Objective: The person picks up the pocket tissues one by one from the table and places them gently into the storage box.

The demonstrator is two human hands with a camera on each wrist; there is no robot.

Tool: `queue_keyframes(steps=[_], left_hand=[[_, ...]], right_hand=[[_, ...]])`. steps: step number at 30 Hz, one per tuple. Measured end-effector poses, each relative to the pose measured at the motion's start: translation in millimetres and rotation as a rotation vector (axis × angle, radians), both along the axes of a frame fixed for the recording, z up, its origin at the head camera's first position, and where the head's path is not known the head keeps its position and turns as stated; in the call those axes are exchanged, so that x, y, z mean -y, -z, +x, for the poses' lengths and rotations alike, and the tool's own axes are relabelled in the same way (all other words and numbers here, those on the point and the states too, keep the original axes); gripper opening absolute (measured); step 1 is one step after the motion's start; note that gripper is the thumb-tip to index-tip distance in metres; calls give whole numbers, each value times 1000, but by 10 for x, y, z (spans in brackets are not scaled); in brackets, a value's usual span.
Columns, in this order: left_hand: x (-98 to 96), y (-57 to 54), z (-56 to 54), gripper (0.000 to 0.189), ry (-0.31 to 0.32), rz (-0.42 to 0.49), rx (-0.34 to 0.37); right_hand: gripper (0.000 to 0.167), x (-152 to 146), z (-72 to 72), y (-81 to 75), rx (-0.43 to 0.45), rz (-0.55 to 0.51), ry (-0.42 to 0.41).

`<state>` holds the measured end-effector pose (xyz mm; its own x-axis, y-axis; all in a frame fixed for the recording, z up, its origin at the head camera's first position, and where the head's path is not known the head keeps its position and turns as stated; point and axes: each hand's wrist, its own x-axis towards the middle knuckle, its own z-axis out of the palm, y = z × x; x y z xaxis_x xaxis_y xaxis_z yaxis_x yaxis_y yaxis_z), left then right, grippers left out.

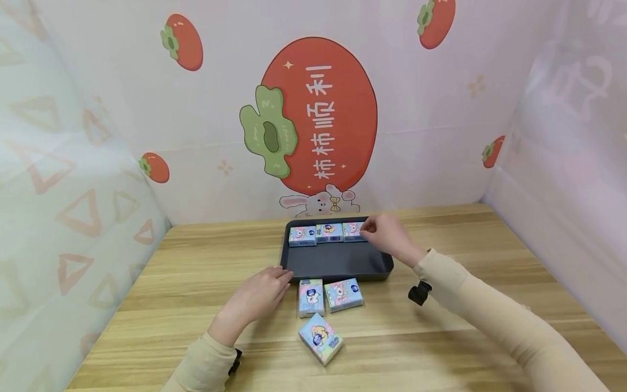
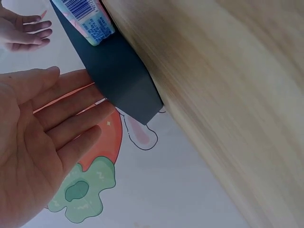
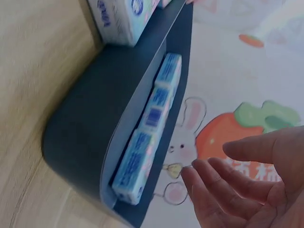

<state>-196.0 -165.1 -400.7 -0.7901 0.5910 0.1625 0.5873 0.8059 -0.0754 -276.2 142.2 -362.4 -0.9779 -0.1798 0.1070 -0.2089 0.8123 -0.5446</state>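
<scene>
A dark grey rectangular tray [image 1: 338, 262] stands near the back of the table. Along its far side lie three small tissue packs in a row: a left one [image 1: 302, 235], a middle one [image 1: 329, 232] and a right one [image 1: 351, 232]. My right hand [image 1: 389, 235] hovers by the right pack; in the right wrist view its loosely bent fingers [image 3: 209, 183] hold nothing and that pack [image 3: 135, 164] lies apart from them. With fingers extended, my left hand [image 1: 259, 294] touches the tray's front left corner; its palm [image 2: 33, 152] is bare in the left wrist view.
In front of the tray, three more tissue packs lie on the wooden table [image 1: 210, 272]: one beside the left hand [image 1: 311, 305], a slanted one [image 1: 344, 294] and one nearest me [image 1: 320, 338]. A printed persimmon wall [image 1: 333, 120] rises behind the table.
</scene>
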Motion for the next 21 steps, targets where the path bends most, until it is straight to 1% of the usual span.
queue_keyframes(steps=[3,7,12,16,21], left_hand=[[3,2,2,29,-2,-2,-2],[3,4,7,29,-3,2,-5],[-3,8,6,29,-7,4,-6],[-3,9,9,29,-9,0,-4],[2,4,12,29,-4,9,-6]], right_hand=[[15,41,91,-14,-39,22,-23],[11,87,226,-30,-74,17,-52],[11,131,367,-19,-107,7,-77],[11,159,462,10,-110,5,-96],[13,197,565,36,-78,1,-114]])
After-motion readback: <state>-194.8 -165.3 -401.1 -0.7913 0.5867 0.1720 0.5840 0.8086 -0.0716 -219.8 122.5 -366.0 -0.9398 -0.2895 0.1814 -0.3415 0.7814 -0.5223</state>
